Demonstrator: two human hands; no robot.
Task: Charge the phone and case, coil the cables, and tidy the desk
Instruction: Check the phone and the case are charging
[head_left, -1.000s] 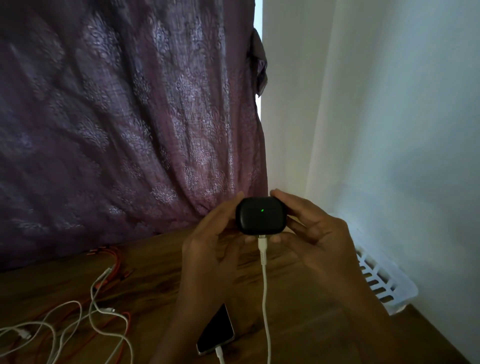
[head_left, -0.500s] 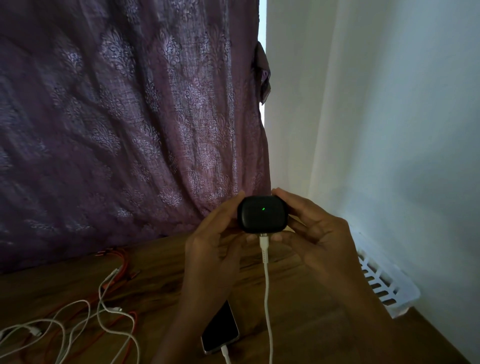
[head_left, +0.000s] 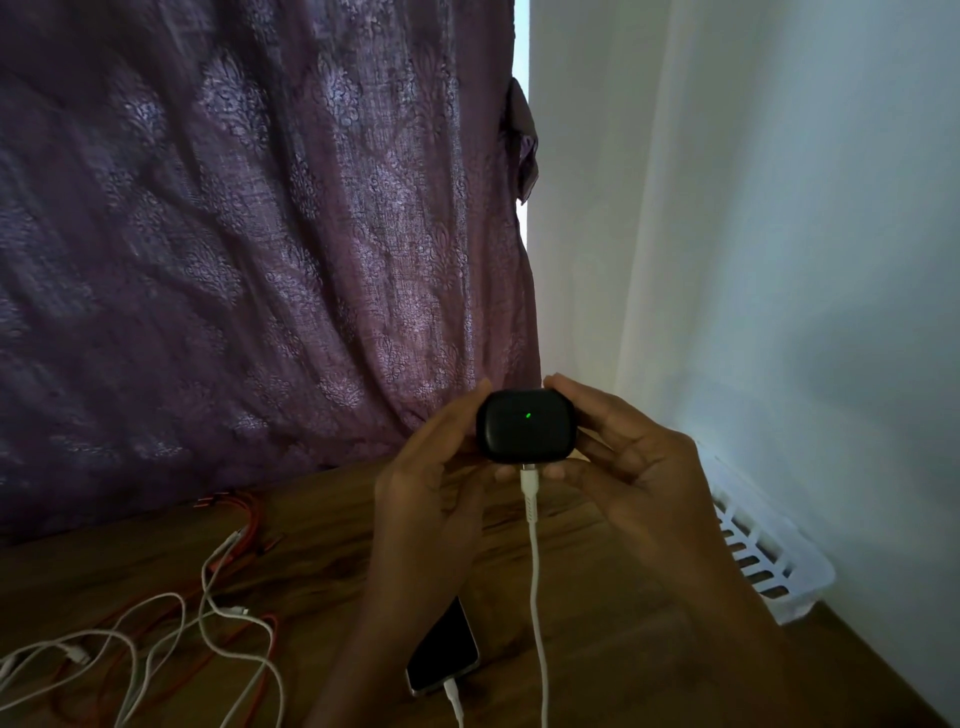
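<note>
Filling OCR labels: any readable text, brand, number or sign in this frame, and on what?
None readable.
The case shows only a green light, no print.
The phone screen is dark.
No marks visible on the white cable or the basket.

Green-lit black case (head_left: 525, 427) on white cable (head_left: 535, 571)

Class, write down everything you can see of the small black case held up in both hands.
The small black rounded case looks like smooth matte plastic, appears closed, and has softly curved corners. One tiny green light glows on its front face. A white cable is plugged into its underside and hangs down. It is held upright above the wooden desk, not touching it: the left hand grips its left side, the right hand pinches its top and bottom on the right.
</note>
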